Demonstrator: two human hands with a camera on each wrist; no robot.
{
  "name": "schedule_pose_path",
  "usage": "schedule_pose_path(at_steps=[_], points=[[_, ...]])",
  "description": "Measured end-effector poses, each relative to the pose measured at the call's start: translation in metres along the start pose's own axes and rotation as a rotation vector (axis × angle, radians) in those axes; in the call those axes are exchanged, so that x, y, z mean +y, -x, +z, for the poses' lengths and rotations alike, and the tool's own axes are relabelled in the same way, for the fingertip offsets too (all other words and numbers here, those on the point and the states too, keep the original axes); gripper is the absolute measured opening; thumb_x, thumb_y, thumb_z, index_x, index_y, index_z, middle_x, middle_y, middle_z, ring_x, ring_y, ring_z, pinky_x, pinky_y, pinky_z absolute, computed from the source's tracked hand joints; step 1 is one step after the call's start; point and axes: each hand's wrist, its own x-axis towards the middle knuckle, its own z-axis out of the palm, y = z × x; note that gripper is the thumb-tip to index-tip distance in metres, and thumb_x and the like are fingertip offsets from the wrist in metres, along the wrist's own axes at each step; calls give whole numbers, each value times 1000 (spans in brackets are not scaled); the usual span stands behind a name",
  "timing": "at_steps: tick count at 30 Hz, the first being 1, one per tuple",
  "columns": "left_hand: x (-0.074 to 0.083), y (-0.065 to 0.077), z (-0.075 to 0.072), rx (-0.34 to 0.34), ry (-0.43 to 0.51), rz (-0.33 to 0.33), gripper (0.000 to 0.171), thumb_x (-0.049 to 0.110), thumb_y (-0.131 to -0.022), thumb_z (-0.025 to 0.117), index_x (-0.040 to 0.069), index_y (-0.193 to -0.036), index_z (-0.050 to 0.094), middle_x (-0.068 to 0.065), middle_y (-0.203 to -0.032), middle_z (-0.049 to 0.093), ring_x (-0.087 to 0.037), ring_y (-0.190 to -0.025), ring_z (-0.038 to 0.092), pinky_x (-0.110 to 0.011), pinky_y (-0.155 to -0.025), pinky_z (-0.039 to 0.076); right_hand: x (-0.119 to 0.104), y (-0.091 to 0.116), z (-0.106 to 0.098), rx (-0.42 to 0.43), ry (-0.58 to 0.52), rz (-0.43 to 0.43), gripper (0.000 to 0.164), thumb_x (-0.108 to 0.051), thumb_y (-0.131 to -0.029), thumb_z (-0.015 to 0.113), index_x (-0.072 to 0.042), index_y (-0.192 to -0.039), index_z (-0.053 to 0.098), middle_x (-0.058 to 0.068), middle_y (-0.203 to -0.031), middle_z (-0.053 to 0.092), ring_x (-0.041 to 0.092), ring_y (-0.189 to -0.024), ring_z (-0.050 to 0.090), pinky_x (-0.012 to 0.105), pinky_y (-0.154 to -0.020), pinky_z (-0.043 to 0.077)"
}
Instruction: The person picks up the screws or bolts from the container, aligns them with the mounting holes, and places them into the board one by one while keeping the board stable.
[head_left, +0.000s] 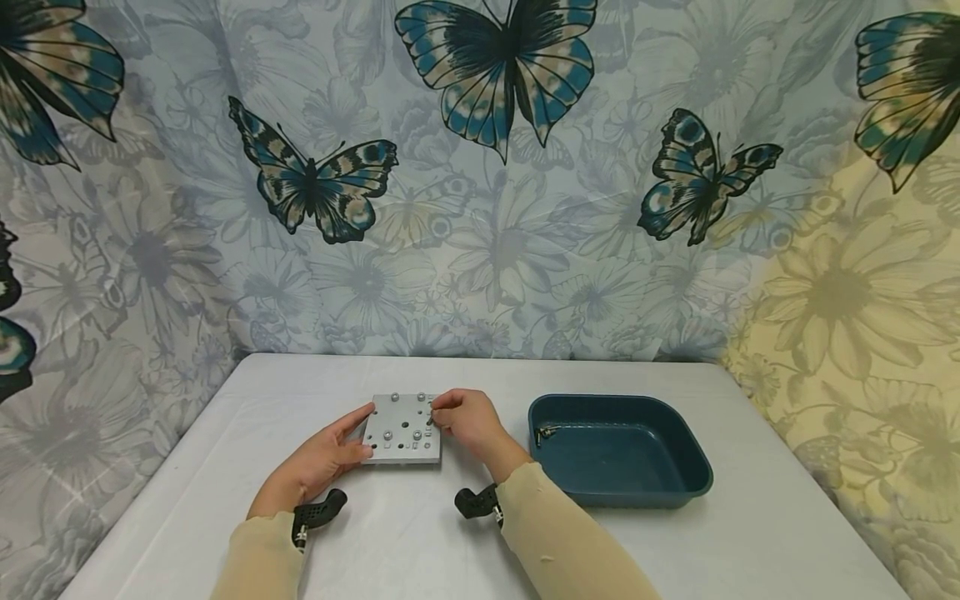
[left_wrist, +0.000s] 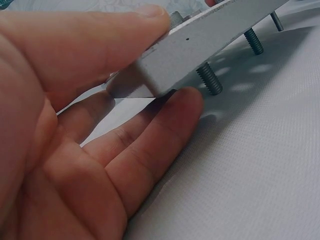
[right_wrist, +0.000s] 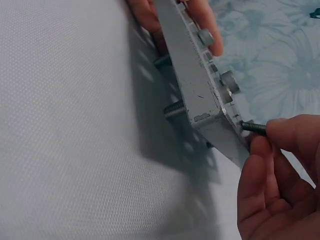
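Here, a screw (right_wrist: pixel 254 128) juts from the pinching right hand (head_left: pixel 476 422).

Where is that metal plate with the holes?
In the head view, the metal plate is just left of centre, between the left hand and the right hand, left of the blue tray.

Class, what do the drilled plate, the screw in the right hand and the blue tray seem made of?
Drilled plate: grey metal, perhaps aluminium, satin; scuffed edge.
Screw: probably steel, dark finish; fine ridged thread.
Blue tray: likely moulded plastic; smooth, soft sheen, rounded corners.
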Motion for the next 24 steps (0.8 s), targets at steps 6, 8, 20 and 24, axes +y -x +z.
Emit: schedule_pose_path(at_steps=[6,8,20,24], points=[[1,1,1,2,-5,-2,92,-4,-90,69,9,-161,12,-20,-163,12,-28,-136,42,-31,-99,46,1,0,1,-23,26,-4,10,-6,-92,70,-10,-97,77,-1,-100,68,17,-81,60,33,-69,53],[1,1,1,2,-6,-2,92,-4,-90,69,8,-161,12,-20,-163,11,-29,-136,41,-31,-99,46,1,0,1,-25,32,-7,11,-5,-92,69,-11,-97,78,-1,-101,68,17,-82,60,32,-68,52],[-1,-1,-1,2,-13,2,92,-3,-90,70,7,-161,12,-22,-163,11,-28,-135,42,-31,-99,46,-1,3,3,2,126,-42,12,-8,-93,69,-15,-96,78,-5,-98,67,16,-80,58,30,-64,48],[-1,-1,-1,2,-12,1,91,-2,-91,70,9,-161,12,-19,-163,10,-29,-137,39,-31,-99,46,-2,4,2,1,129,-42,13,-8,-93,68,-15,-95,78,-5,-101,67,17,-83,58,31,-66,48]])
